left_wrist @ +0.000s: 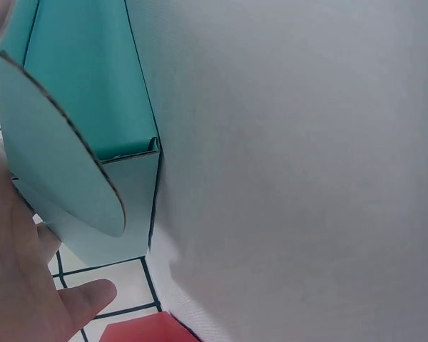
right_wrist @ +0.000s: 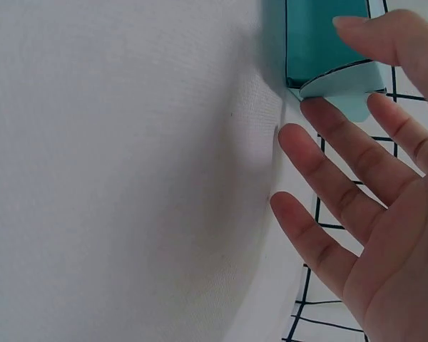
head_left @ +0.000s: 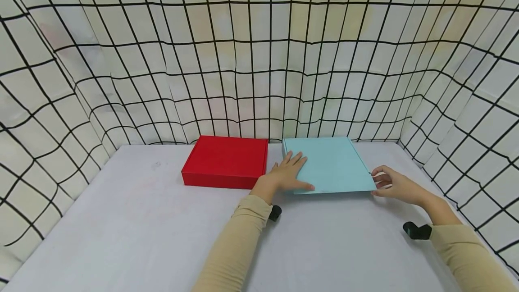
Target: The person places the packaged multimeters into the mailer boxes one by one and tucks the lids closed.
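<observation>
A light blue cardboard box [head_left: 328,163] lies on the table, its lid slightly raised at the front. In the left wrist view a rounded lid flap [left_wrist: 64,149] stands out beside the box's side wall, and the teal inside shows. My left hand [head_left: 287,175] rests with spread fingers on the left part of the lid. At the lid's front right corner is my right hand [head_left: 397,187], fingers loosely bent. The right wrist view shows its fingertips by the right flap [right_wrist: 342,82] and its thumb near the lid; whether they touch is hard to tell.
A closed red box [head_left: 227,159] lies just left of the blue one. The white-covered table [head_left: 134,224] extends toward me. White cloth walls with a black grid [head_left: 251,57] stand behind the boxes and on both sides.
</observation>
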The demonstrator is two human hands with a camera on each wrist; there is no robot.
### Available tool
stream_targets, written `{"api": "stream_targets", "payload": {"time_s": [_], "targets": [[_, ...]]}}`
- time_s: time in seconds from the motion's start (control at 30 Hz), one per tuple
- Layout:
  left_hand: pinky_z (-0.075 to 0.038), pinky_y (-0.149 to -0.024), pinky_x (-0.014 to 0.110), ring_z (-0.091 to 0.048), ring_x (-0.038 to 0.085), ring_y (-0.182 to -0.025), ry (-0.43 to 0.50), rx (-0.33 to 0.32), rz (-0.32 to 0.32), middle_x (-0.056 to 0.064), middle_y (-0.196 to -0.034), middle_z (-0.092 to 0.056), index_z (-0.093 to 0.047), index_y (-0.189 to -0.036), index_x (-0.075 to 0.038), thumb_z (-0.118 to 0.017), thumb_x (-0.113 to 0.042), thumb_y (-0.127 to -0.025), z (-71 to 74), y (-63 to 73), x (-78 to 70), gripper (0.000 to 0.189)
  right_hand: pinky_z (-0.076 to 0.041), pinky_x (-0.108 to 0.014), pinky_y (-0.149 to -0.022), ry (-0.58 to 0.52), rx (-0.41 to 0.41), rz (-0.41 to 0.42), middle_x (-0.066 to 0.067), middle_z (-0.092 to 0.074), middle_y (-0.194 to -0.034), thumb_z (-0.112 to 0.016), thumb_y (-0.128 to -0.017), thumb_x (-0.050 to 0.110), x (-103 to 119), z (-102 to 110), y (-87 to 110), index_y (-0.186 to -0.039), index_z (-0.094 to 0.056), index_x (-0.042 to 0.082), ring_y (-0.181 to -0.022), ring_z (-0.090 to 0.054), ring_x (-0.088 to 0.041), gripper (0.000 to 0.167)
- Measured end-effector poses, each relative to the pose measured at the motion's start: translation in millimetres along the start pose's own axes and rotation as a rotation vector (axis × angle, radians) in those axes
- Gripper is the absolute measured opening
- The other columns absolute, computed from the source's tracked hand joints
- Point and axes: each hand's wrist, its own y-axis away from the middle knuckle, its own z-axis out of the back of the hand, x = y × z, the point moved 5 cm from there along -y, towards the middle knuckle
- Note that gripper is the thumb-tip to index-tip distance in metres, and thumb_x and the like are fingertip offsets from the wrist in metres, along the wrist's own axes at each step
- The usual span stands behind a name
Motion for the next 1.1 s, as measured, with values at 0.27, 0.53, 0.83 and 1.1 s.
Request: {"api": "stream_targets", "payload": {"time_s": [0.27, 0.53, 0.83, 1.1], "targets": [[-0.017, -0.120, 0.062, 0.003, 0.025, -0.157, 0.019, -0.003, -0.001, -0.002, -0.172, -0.007, -0.018, -0.166, -0.021, -0.063, -0.060, -0.092, 0.0, 1.6, -0.3, 0.095, -0.054, -0.035, -0.083, -0.065, 0.039, -0.022, -0.032, -0.058, -0.131, -0.075, -0.093, 0.011, -1.9, 0.6, -0.2, -0.130, -0.041, -0.004, -0.111, -0.060, -0.033, 0.053], [-0.016, -0.120, 0.062, 0.003, 0.025, -0.157, 0.026, -0.001, -0.002, -0.003, -0.172, -0.006, -0.017, -0.166, -0.021, -0.062, -0.062, -0.092, 1.4, 3.0, -0.3, 0.096, -0.053, -0.032, -0.080, -0.106, 0.044, -0.041, -0.030, -0.057, -0.131, -0.075, -0.093, 0.011, -1.9, 3.4, -1.0, -0.132, -0.040, -0.002, -0.108, -0.057, -0.027, 0.054], [-0.016, -0.120, 0.061, 0.003, 0.024, -0.157, 0.013, 0.005, 0.006, -0.003, -0.172, -0.006, -0.017, -0.166, -0.022, -0.062, -0.063, -0.092, 1.2, 1.9, 0.8, 0.096, -0.055, -0.031, -0.077, -0.154, 0.017, -0.036, -0.023, -0.061, -0.123, -0.078, -0.090, 0.007, -3.1, 1.3, -1.7, -0.131, -0.042, -0.004, -0.099, -0.059, -0.020, 0.056], [-0.016, -0.120, 0.063, 0.003, 0.025, -0.157, 0.027, 0.008, -0.007, -0.002, -0.172, -0.007, -0.018, -0.166, -0.021, -0.063, -0.062, -0.092, 2.7, 2.8, -0.4, 0.096, -0.055, -0.030, -0.077, -0.100, -0.022, -0.026, -0.022, -0.066, -0.120, -0.079, -0.090, 0.009, -7.2, 0.4, -0.9, -0.130, -0.048, -0.006, -0.100, -0.062, -0.022, 0.052]]}}
